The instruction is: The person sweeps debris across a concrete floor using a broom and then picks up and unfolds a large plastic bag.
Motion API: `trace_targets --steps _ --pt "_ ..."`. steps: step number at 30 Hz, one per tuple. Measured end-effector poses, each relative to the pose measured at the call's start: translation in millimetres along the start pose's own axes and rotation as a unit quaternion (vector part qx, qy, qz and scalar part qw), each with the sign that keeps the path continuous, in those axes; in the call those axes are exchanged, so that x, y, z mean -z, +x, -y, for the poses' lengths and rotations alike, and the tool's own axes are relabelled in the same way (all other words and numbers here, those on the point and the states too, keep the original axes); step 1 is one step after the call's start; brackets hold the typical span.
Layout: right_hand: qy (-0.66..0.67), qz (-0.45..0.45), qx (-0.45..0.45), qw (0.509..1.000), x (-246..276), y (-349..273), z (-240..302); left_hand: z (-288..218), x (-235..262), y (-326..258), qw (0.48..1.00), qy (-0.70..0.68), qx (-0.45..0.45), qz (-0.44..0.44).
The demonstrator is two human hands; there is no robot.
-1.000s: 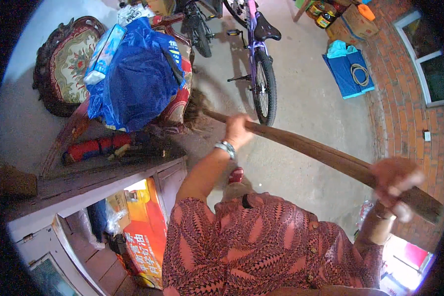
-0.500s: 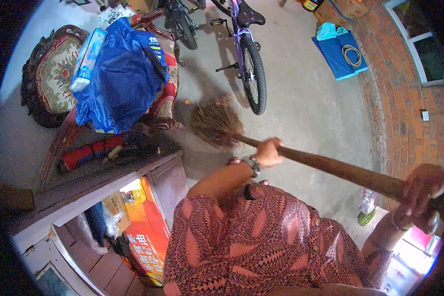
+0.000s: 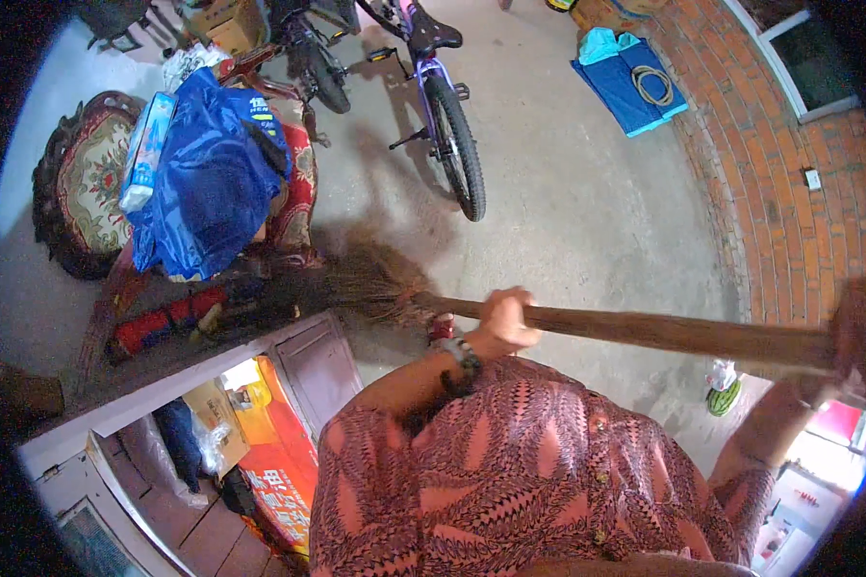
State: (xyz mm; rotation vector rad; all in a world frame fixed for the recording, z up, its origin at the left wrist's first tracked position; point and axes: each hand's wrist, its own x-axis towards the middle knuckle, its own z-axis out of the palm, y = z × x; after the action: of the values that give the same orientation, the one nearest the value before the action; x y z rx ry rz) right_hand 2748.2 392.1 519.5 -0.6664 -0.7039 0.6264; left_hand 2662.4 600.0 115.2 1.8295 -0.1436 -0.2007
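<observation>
A long-handled straw broom lies slantwise across my front, its handle running to the right. My left hand, with a bracelet at the wrist, is closed around the handle near the bristles. Far to the right, my right hand grips the handle's upper end, blurred and partly lost in the dark rim. The broom's bristles are spread on the floor beside the front leg of a carved chair with red patterned upholstery. Shadow hides part of the bristles at their left.
A blue plastic bag covers the chair's seat. A purple bicycle stands ahead. Near my left is a low cabinet with an orange-red box inside. Folded blue sheeting lies by the brick wall. A watermelon sits at the right.
The broom's bristles have swept left and nearer, toward the chair leg and cabinet. Its handle lies more level, and my right hand has risen in the view. A small orange ball is now out of sight.
</observation>
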Motion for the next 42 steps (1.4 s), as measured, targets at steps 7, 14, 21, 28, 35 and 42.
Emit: trace_targets --steps 7,14,21,28,35,42 --pt "-0.275 -0.176 0.075 0.942 36.9 -85.3 -64.3 78.6 -19.2 -19.0 0.992 0.093 0.075 0.043" --pt "-0.409 -0.357 0.179 0.820 -22.7 -170.8 -9.1 4.1 -138.9 32.3 0.959 0.030 -0.046 0.277" --pt "-0.532 -0.277 0.090 0.795 -88.2 -275.3 63.9 -57.0 -298.8 39.9 0.837 -0.008 -0.258 0.483" --pt "-0.506 -0.174 0.049 0.843 -185.1 -493.7 149.7 -133.0 -326.1 53.4 0.809 0.093 -0.313 0.489" --pt "-0.482 -0.371 0.319 0.727 -19.4 -366.3 63.0 -81.3 -288.1 160.7 0.893 0.180 -0.218 0.349" --pt "-0.429 -0.426 0.125 0.787 147.4 -259.7 42.1 15.1 -209.6 273.8 0.964 0.188 -0.097 0.160"
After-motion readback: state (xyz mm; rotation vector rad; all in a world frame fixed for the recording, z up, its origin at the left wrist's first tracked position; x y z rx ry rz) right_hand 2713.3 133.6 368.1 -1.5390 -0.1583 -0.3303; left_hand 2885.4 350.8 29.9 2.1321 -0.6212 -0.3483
